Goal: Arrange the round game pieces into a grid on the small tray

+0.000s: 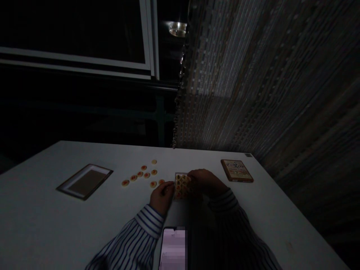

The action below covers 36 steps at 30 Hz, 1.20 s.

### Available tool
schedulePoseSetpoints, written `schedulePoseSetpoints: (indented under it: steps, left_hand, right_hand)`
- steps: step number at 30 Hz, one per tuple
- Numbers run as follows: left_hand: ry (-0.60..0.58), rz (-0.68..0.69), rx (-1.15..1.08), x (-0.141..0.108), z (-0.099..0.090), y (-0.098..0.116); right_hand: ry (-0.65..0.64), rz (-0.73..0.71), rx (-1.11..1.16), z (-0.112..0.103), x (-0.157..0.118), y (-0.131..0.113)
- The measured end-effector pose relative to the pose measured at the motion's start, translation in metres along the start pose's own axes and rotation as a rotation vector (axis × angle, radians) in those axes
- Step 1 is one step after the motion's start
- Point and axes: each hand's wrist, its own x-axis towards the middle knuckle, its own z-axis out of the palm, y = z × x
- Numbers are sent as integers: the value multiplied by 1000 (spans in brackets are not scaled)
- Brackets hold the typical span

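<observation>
We have the small tray of round pieces [182,186] on the tabletop [42,217] between both hands: our left hand [161,195] pinches its nine o'clock edge, our right hand [203,179] curls closed over its three o'clock edge. The loose pieces [143,174] lie toward ten o'clock, nearer the left grip.

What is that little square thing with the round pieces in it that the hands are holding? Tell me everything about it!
The small tray is a clear-looking, squarish holder packed with rows of round, cream-coloured discs bearing red marks. It sits near the middle of the white table, tilted up slightly towards the camera. The left hand touches its left edge and the right hand covers its right side. The same kind of loose discs lie scattered just to its left. The dim light hides finer details.
</observation>
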Motion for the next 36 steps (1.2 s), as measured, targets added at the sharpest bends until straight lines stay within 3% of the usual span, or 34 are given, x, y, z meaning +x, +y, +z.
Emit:
schedulePoseSetpoints:
  steps: [9, 24, 36]
  left_hand:
    - [-63, 19, 64, -2, 2, -4]
    - [-73, 74, 100, -2, 3, -9]
    - [-76, 78, 57, -2, 3, -12]
  right_hand:
    - [-102, 55, -65, 2, -4, 3]
    - [-147, 62, -39, 14, 3, 5]
    - [-143, 59, 0, 11, 0, 4]
